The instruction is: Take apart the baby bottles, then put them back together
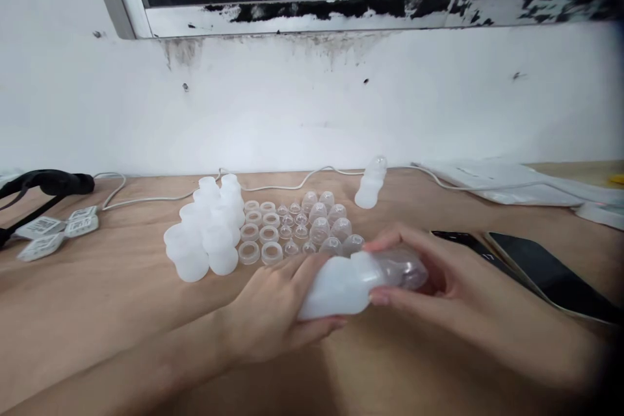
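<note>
A milky white baby bottle lies sideways between my two hands, above the near part of the table. My left hand is wrapped round its base end. With thumb and fingers, my right hand grips the other end, where a clear cap covers the top. Just beyond stand rows of clear dome caps, small clear teats and ring collars. Several white bottle bodies are grouped at the left of these rows. A capped bottle stands farther back, near the wall.
Two dark phones lie to the right, partly behind my right arm. A white cable runs along the back of the wooden table. White plastic packaging is at back right; white labelled tags and a black strap lie at left.
</note>
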The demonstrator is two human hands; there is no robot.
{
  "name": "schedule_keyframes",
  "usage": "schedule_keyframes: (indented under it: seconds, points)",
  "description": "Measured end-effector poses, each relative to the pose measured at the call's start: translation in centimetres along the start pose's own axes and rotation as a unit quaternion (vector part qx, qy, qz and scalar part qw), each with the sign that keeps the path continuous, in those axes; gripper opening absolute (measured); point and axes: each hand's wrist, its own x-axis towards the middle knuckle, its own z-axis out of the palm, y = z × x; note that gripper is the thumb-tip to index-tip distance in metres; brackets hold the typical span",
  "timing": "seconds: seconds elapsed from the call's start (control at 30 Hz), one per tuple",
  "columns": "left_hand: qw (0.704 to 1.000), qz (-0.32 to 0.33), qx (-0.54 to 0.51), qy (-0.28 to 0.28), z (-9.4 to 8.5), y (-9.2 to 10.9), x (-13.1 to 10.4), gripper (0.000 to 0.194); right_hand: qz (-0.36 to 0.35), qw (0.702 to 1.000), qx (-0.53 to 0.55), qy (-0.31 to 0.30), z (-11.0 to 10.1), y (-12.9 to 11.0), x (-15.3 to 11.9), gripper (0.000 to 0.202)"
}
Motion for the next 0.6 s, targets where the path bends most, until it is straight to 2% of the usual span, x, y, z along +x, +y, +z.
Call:
schedule_keyframes:
  seconds: [0.13,0.23,0.3,0.33,0.4,0.43,0.47,0.5,0.53,0.6]
  points:
    - [0.978,-0.077,-0.156,-0.116,-1.9,0.8,-1.3,0.039,0.007,0.995,0.083,-0.048,1.1,-0.2,-0.7,0.029]
    - [0.929,-0.153,-0.284,-0.183,-3.2,1.0,-2.4,0.034,-0.048,0.994,0.081,-0.046,1.4,-1.1,-1.5,0.027]
    - [0.899,-0.193,-0.338,-0.200,-3.8,0.6,-3.1,0.033,-0.108,0.993,0.036,-0.040,1.2,-1.3,-1.6,0.027]
    - [0.887,-0.205,-0.356,-0.209,-4.0,0.2,-3.6,0.032,-0.142,0.990,0.008,-0.011,0.8,-1.0,-1.6,0.028]
    - [0.853,-0.235,-0.404,-0.231,-4.3,-0.9,-4.6,0.031,-0.196,0.972,-0.047,0.116,-0.1,0.2,-1.2,0.033]
    - [0.827,-0.253,-0.437,-0.245,-4.3,-1.4,-5.2,0.032,-0.188,0.959,-0.071,0.201,-0.6,1.1,-0.9,0.033]
    - [0.799,-0.289,-0.473,-0.234,-4.3,-2.0,-5.7,0.034,-0.168,0.948,-0.093,0.255,-0.9,2.0,-0.6,0.034]
    - [0.781,-0.316,-0.495,-0.211,-4.2,-2.5,-6.3,0.036,-0.117,0.961,-0.109,0.225,-1.0,3.0,-0.3,0.033]
    - [0.781,-0.333,-0.497,-0.180,-4.1,-2.8,-6.6,0.036,-0.080,0.974,-0.125,0.170,-0.9,3.9,0.0,0.031]
    - [0.816,-0.335,-0.453,-0.131,-3.8,-3.1,-6.9,0.035,-0.019,0.987,-0.156,0.030,0.3,5.5,0.6,0.031]
